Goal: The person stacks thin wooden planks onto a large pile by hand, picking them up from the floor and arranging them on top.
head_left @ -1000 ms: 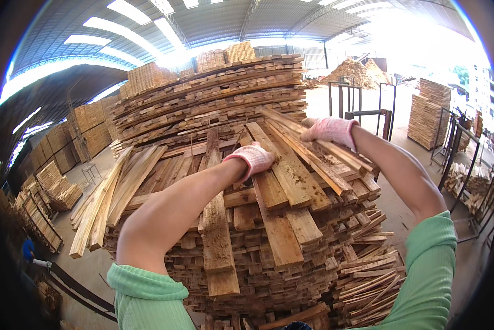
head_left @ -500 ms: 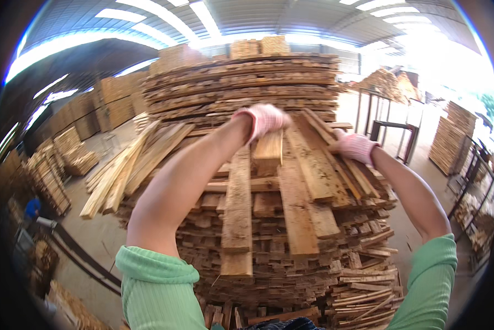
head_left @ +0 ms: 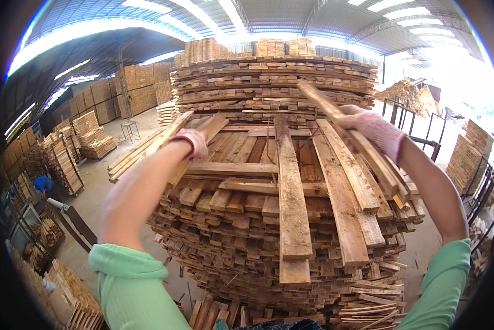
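Observation:
My left hand (head_left: 196, 144), in a pale pink glove, is closed round a wooden board (head_left: 214, 125) at the left side of the stack; its fingertips are partly hidden. Beside it, several pale boards (head_left: 148, 146) lie slanted over the stack's left edge. In its pink glove, my right hand (head_left: 376, 129) grips a long narrow board (head_left: 319, 100), whose far end is raised. Between my hands, a rough board (head_left: 291, 192) lies lengthwise, its near end jutting toward me. Wider boards (head_left: 340, 203) fan out to its right. All rest on a tall layered lumber stack (head_left: 236, 247).
Behind stands another high lumber stack (head_left: 274, 82). Bundled timber (head_left: 93, 135) and a small metal stand (head_left: 129, 129) are at the left, with a person in blue (head_left: 42, 184) farther out. Metal rails (head_left: 428, 146) rise on the right. Thin offcuts (head_left: 368, 302) lie low near me.
My left hand has moved from the middle to the left with a board. My right hand has raised a board's far end. The view has shifted too.

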Motion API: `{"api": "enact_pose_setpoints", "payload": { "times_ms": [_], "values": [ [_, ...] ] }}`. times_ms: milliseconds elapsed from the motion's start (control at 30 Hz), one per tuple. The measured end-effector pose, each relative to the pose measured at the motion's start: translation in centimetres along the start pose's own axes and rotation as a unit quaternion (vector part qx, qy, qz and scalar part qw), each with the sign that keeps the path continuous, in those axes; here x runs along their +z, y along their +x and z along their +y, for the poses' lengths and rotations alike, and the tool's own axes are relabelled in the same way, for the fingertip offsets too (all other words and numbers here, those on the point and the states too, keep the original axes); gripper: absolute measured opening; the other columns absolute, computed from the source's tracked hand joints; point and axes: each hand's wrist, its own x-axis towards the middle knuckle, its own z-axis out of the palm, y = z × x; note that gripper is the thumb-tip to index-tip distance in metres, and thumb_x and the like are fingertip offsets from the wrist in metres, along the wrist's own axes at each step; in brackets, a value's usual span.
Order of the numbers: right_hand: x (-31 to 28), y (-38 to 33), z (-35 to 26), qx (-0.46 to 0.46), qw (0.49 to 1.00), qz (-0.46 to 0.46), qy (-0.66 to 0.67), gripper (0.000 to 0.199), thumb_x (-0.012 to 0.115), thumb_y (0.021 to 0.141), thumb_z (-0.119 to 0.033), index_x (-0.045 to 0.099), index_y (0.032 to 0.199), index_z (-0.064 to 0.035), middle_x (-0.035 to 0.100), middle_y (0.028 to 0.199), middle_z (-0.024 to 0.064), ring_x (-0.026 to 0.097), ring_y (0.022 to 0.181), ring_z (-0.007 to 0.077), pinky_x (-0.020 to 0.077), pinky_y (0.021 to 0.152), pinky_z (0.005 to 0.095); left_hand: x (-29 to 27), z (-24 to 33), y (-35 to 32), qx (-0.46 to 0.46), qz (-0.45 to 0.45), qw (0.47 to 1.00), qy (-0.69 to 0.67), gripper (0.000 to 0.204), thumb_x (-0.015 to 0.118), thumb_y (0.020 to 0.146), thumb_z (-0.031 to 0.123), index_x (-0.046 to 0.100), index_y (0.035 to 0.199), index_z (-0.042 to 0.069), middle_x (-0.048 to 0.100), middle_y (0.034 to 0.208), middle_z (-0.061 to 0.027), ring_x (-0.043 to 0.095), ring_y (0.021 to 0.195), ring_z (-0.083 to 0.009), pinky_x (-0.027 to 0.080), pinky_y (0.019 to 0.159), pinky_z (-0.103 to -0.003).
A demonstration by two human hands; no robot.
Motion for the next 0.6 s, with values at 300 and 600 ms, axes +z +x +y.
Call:
{"api": "enact_pose_setpoints", "payload": {
  "times_ms": [300, 600],
  "values": [
    [17.5, 9.2, -5.2, -0.031, 0.982, -0.089, -0.161, 0.024, 0.058, 0.095, -0.021, 0.062, 0.111, -0.0029, 0.07, 0.087, 0.016, 0.071, 0.069, 0.0246, 0.0574, 0.057, 0.0366, 3.7, -3.3, 5.4, 0.067, -0.111, 0.979, 0.157, 0.064, 0.05, 0.092, 0.025, 0.035, 0.149, 0.0, 0.063, 0.127, -0.0244, 0.062, 0.116, -0.0374, 0.051, 0.093, -0.047],
    [25.5, 16.6, -0.2, -0.129, 0.857, -0.079, -0.492, 0.035, 0.058, 0.094, -0.017, 0.061, 0.127, -0.0044, 0.066, 0.119, 0.0221, 0.068, 0.107, 0.0297, 0.0518, 0.084, 0.0463, 0.0, -4.9, 3.7, 0.118, -0.085, 0.989, 0.033, 0.06, 0.038, 0.097, 0.051, 0.048, 0.143, 0.014, 0.059, 0.137, -0.0164, 0.057, 0.123, -0.0376, 0.046, 0.102, -0.046]
  ]
}}
